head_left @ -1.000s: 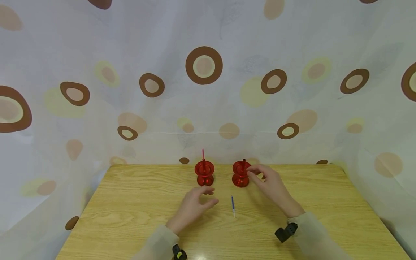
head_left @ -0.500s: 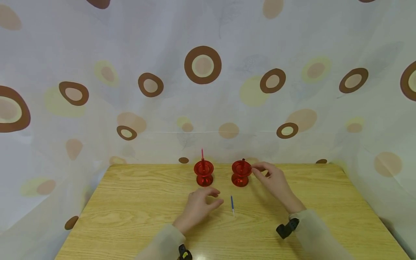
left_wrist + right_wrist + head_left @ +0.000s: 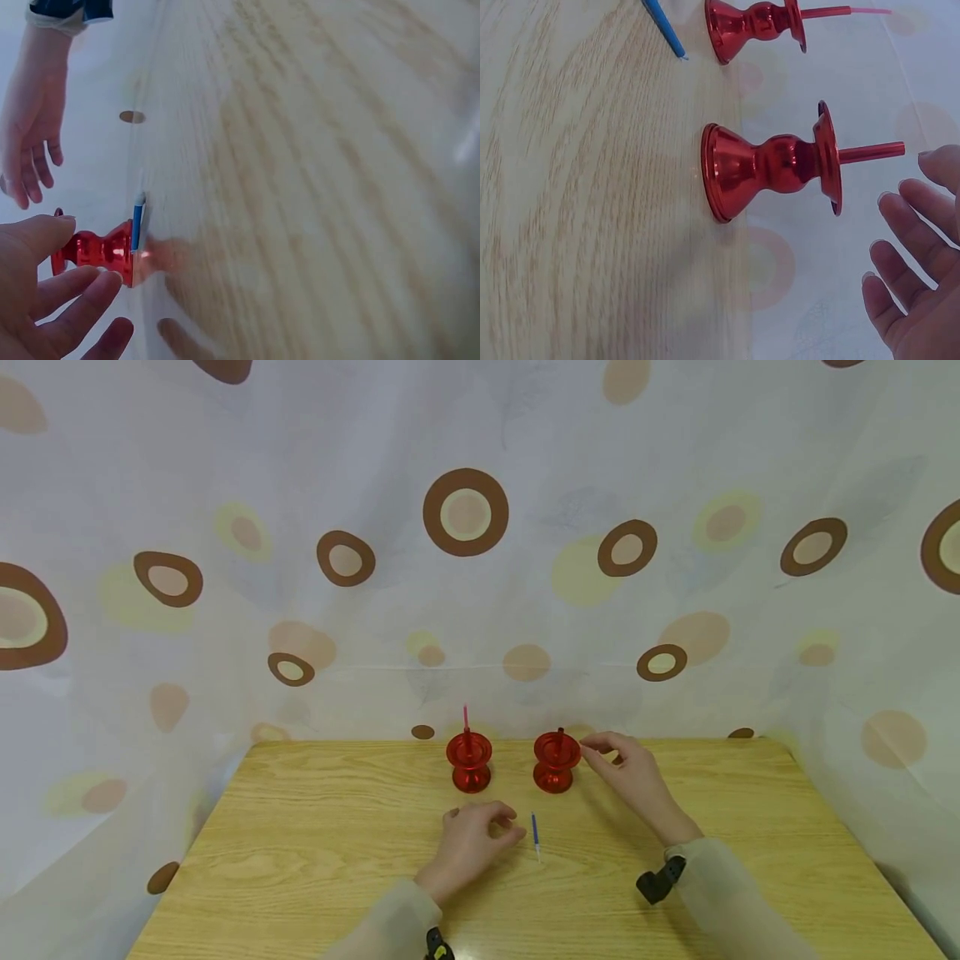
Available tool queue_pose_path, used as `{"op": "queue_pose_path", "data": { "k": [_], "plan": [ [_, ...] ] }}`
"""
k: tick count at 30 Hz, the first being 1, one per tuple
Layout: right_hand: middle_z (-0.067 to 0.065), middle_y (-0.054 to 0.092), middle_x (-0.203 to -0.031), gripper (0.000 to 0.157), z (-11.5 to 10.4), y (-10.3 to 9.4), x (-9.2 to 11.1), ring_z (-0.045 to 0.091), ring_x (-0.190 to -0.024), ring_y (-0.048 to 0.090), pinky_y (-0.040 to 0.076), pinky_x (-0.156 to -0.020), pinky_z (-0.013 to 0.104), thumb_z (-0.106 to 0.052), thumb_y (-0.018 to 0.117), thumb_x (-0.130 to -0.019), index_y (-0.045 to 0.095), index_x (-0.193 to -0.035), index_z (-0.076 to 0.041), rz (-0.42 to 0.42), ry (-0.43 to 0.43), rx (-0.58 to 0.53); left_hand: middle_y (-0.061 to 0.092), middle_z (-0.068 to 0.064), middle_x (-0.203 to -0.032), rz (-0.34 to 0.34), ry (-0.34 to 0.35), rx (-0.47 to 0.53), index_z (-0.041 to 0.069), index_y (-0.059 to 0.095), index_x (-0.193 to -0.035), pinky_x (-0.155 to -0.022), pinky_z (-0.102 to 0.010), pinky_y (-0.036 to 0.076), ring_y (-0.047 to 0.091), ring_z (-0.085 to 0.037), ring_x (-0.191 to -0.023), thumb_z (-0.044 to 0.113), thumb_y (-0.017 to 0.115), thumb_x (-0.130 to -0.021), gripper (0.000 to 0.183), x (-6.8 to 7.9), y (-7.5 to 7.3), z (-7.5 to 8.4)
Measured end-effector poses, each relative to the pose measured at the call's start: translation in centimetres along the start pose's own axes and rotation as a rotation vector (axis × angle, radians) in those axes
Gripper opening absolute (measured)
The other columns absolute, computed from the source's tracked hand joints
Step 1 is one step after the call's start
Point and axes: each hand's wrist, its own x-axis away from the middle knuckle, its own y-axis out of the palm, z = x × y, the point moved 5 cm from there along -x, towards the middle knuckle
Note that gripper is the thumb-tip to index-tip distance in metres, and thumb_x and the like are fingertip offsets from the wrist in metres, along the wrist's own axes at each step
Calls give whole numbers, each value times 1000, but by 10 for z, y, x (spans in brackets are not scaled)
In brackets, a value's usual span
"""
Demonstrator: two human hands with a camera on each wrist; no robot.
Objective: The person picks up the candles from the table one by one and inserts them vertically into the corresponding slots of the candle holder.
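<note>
Two red metal candle holders stand upright near the back of the table. A thin pink candle (image 3: pixel 465 717) rises from the left holder (image 3: pixel 471 764). The right holder (image 3: pixel 555 764) has a bare tube (image 3: pixel 874 152) at its centre. Between the hands lies a slim blue candle (image 3: pixel 536 833) with a white end. My left hand (image 3: pixel 474 843) is just left of it, thumb and fingers apart, holding nothing. My right hand (image 3: pixel 633 781) hovers beside the right holder's dish; in the right wrist view its relaxed fingers (image 3: pixel 911 221) are apart from the tube.
The wooden table (image 3: pixel 300 843) ends at a pale curtain (image 3: pixel 465 610) with brown and yellow circles, which also runs along both sides. A black wrist camera (image 3: pixel 660 881) is strapped on the right sleeve, another (image 3: pixel 438 945) on the left.
My left hand has moved right, closer to the blue candle. My right hand has drawn slightly right from the right holder's dish, then stayed still. The holders and candles have stayed put.
</note>
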Motion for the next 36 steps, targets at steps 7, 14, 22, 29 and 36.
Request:
{"op": "queue_pose_path", "data": {
  "k": [7, 14, 22, 29, 36],
  "plan": [
    [8, 73, -114, 23, 6, 2, 0, 23, -103, 60, 49, -82, 34, -22, 69, -103, 75, -119, -7, -5, 4, 9, 73, 13, -93, -2, -5, -29, 16, 77, -109, -105, -72, 31, 63, -21, -100, 38, 77, -95, 26, 0, 5, 2],
    [10, 72, -116, 25, 8, 4, 1, 27, -104, 61, 49, -82, 36, -22, 70, -102, 74, -119, -5, -9, 13, -3, 73, 10, -91, 23, 9, -24, 15, 78, -106, -102, -71, 32, 62, -19, -95, 36, 79, -93, 25, 1, 4, 9],
    [10, 73, -118, 25, 11, 7, -1, 26, -104, 61, 49, -81, 34, -21, 70, -102, 74, -120, -5, -18, 17, -9, 73, 9, -93, 23, 19, -63, 15, 78, -105, -104, -72, 33, 63, -21, -98, 35, 79, -93, 24, -1, 8, 11],
    [12, 72, -119, 26, 15, 10, -5, 25, -103, 60, 50, -81, 34, -21, 70, -102, 73, -121, -6, -23, 13, -22, 72, 11, -93, 16, 4, -122, 18, 78, -107, -103, -70, 35, 63, -20, -98, 37, 79, -92, 24, -5, 14, 10],
    [14, 70, -125, 31, 20, 15, -7, 31, -107, 61, 51, -86, 41, -25, 71, -101, 72, -126, -6, -48, 35, -24, 66, 13, -84, 14, -4, -155, 18, 76, -98, -101, -73, 35, 58, -17, -89, 38, 80, -91, 22, -6, 14, 16]
  ]
}}
